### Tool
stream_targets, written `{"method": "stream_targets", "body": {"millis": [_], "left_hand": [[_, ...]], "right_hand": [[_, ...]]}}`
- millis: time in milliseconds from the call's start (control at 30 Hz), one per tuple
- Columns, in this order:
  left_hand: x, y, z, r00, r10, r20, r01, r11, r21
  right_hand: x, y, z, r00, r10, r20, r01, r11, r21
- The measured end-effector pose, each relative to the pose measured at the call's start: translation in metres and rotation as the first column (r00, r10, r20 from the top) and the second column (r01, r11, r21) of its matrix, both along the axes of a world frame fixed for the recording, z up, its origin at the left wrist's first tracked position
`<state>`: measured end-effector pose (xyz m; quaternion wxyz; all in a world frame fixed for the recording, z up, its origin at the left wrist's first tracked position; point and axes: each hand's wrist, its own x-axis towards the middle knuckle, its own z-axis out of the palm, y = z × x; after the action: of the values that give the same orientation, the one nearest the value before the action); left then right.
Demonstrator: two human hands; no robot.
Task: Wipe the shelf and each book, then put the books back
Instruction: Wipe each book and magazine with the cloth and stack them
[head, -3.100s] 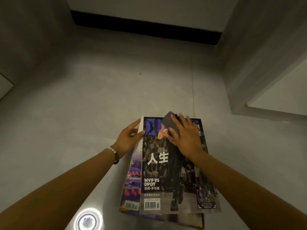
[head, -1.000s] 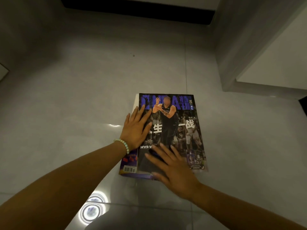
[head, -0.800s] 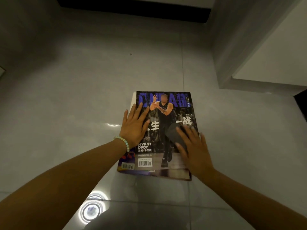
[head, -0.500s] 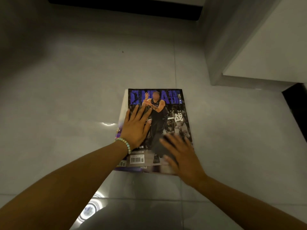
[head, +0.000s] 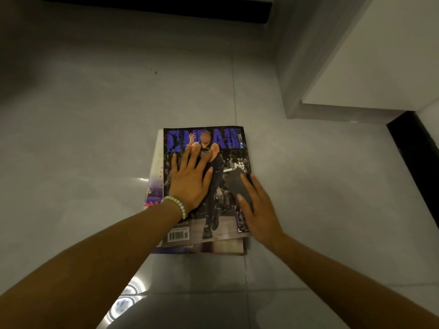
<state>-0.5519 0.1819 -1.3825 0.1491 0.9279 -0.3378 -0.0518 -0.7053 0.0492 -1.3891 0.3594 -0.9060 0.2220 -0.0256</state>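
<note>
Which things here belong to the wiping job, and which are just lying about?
Part of the job: glossy basketball magazine with blue title; magazines stacked beneath it; dark grey wiping cloth; left hand flat on the cover; right hand pressing the cloth down.
Just there: grey tiled floor; white cabinet corner; pale bead bracelet on the left wrist.

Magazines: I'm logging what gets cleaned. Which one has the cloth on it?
The top magazine, with the blue title and basketball player. The right hand presses the grey cloth on it; the others show only edges beneath.
</note>
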Motion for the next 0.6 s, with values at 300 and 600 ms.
{"method": "stream_targets", "body": {"millis": [300, 600], "left_hand": [[0.011, -0.009, -0.002, 0.997, -0.072, 0.040, 0.068, 0.994, 0.089], [0.011, -0.010, -0.001, 0.998, -0.049, 0.029, 0.049, 0.999, 0.007]], "right_hand": [[-0.010, 0.008, 0.000, 0.997, 0.061, 0.036, -0.060, 0.997, -0.046], [0.119, -0.061, 0.012, 1.000, 0.026, -0.013, -0.024, 0.994, 0.109]]}}
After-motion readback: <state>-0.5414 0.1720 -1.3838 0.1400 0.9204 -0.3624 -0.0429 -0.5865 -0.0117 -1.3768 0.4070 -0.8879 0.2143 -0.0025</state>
